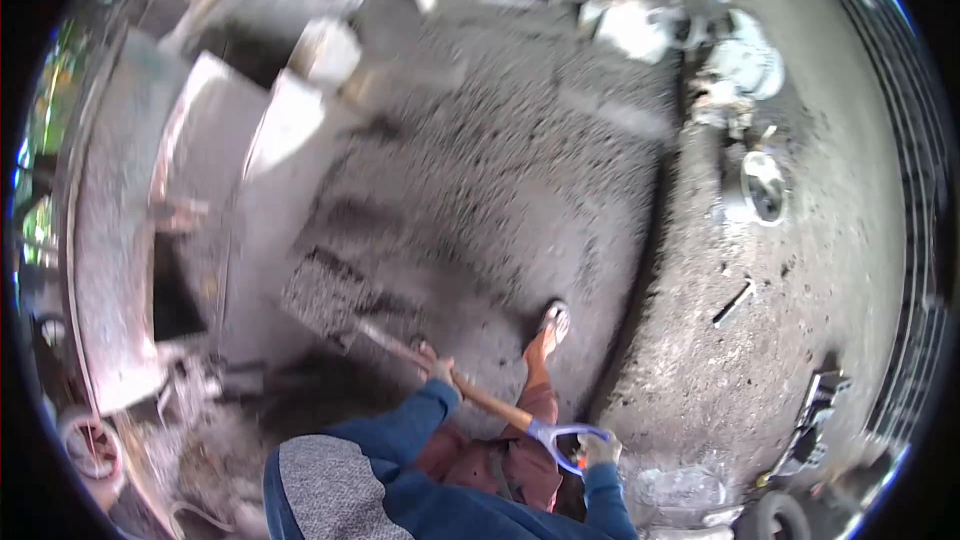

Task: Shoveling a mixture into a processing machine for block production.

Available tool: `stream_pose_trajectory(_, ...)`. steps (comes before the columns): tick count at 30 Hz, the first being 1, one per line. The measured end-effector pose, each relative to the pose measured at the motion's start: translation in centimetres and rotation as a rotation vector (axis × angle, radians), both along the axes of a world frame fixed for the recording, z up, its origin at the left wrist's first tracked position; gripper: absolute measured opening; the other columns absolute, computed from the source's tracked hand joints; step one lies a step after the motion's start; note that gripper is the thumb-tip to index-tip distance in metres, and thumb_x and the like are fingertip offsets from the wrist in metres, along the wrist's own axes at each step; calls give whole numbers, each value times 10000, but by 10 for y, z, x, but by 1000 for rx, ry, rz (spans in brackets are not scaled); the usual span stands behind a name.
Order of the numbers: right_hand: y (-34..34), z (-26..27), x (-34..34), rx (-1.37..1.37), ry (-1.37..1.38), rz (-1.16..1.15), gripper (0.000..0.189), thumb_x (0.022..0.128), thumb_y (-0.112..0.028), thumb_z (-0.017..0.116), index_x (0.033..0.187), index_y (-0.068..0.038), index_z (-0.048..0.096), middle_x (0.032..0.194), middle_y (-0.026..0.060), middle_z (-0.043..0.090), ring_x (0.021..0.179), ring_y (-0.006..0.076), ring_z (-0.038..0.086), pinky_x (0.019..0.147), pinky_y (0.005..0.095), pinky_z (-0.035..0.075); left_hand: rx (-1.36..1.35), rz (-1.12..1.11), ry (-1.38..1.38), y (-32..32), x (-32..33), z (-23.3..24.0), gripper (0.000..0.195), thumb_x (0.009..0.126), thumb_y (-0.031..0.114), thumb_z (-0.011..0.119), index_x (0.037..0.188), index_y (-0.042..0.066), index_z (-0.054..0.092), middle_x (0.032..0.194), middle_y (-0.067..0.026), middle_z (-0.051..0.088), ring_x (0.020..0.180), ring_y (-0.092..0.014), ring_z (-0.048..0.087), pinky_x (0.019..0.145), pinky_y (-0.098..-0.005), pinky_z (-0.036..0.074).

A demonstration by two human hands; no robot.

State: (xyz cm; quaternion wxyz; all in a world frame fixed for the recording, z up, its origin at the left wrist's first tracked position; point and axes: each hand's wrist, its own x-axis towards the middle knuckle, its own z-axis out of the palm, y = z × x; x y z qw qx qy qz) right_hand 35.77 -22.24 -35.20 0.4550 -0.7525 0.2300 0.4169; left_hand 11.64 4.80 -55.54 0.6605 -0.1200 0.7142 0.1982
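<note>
A shovel with a wooden shaft [491, 399] slants across in front of my body. My left hand [441, 369] grips the lower shaft near its metal socket. At the other end, my right hand [600, 450] is closed around the blue D-shaped handle [553, 439]. The shovel's blade [346, 341] is mostly hidden under a load of dark grey, grainy material [326, 292]. Beneath and beyond it spreads a floor of similar loose dark material [480, 157]. Both hands look gloved, though blur hides the detail.
My sandalled foot [555, 319] stands right of the shaft. Left are a long metal trough or panel [112, 240] and pale boards [285, 124]. Along the right ledge lie a hammer [733, 304], a metal bucket [761, 191] and white sacks [637, 30]. A tyre [776, 517] sits lower right.
</note>
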Motion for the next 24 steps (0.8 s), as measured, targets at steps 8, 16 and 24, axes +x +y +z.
stream_pose_trajectory(8,-13,55,44,257,-134,-440,241,626,83,571,865,62,594,610,127,574,385,234,512,332,368,448,216,-287,-233,64,212,240,181,852,251,535,838,125,406,687,-29,408,533,-223,399,681,-496,434)
stream_pose_trajectory(16,156,152,93,417,-1134,-492,101,711,-75,655,755,-26,579,657,58,573,548,158,553,517,280,460,609,-550,-1006,222,402,440,266,832,337,592,701,172,430,585,23,412,536,-168,421,702,-437,403)
stream_pose_trajectory(24,278,248,62,-59,-2130,597,193,607,-150,644,792,-159,588,828,13,566,815,219,560,831,455,413,724,-763,-1078,316,422,458,227,834,341,598,786,151,483,622,-7,486,546,-218,506,645,-473,438)
